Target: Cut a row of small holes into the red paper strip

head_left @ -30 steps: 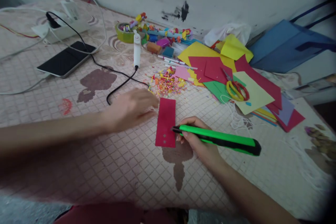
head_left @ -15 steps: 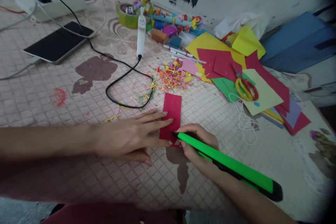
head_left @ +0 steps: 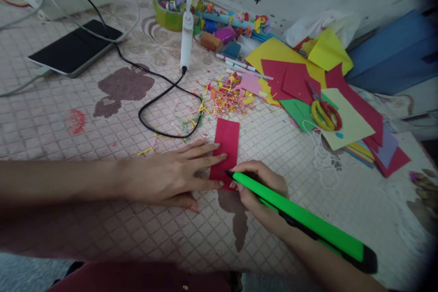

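Note:
A narrow red paper strip (head_left: 227, 137) lies flat on the quilted cloth in front of me. My left hand (head_left: 185, 171) rests over its left side, fingers spread and pressing it down, thumb out on the cloth. From the right, my right hand (head_left: 262, 185) grips a long bright green tool with black trim (head_left: 301, 214), held the way one holds a pen. Its dark pointed tip touches or hovers just over the lower part of the paper, close to my left fingers. Whether that tip is a blade or a nib I cannot tell.
Behind the strip sits a heap of paper snippets (head_left: 229, 98) beside a black cable (head_left: 140, 112) leading to a white glue gun (head_left: 186, 39). At right, coloured paper sheets (head_left: 297, 77) hold scissors (head_left: 325, 114) near white string (head_left: 321, 157). A tablet (head_left: 75, 48) lies far left.
The view has shifted slightly. Both hands stay in nearly the same place on the red paper, and the green tool is still in my right hand at almost the same angle.

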A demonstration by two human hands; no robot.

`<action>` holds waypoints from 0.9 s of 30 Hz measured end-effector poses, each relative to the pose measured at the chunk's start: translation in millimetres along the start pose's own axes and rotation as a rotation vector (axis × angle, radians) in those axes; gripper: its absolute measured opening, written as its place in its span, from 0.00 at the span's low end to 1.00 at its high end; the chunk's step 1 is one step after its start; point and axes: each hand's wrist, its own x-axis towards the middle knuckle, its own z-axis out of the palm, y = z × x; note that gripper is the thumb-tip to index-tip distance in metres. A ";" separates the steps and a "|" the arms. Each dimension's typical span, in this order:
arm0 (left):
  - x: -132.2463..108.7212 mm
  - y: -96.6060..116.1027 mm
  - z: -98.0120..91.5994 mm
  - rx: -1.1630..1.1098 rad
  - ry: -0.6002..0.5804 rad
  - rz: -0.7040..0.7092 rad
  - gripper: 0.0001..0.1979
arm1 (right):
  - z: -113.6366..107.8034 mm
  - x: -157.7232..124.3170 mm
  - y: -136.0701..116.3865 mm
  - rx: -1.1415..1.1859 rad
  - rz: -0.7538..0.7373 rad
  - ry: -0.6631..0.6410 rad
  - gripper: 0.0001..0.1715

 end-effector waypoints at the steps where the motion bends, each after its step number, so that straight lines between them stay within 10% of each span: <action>1: -0.5 0.0 0.2 -0.001 0.003 -0.001 0.30 | -0.3 0.2 -0.3 -0.002 0.000 -0.002 0.16; 27: -1.7 5.4 10.4 0.054 0.070 -0.032 0.30 | -11.3 7.5 -5.1 0.122 0.157 0.033 0.06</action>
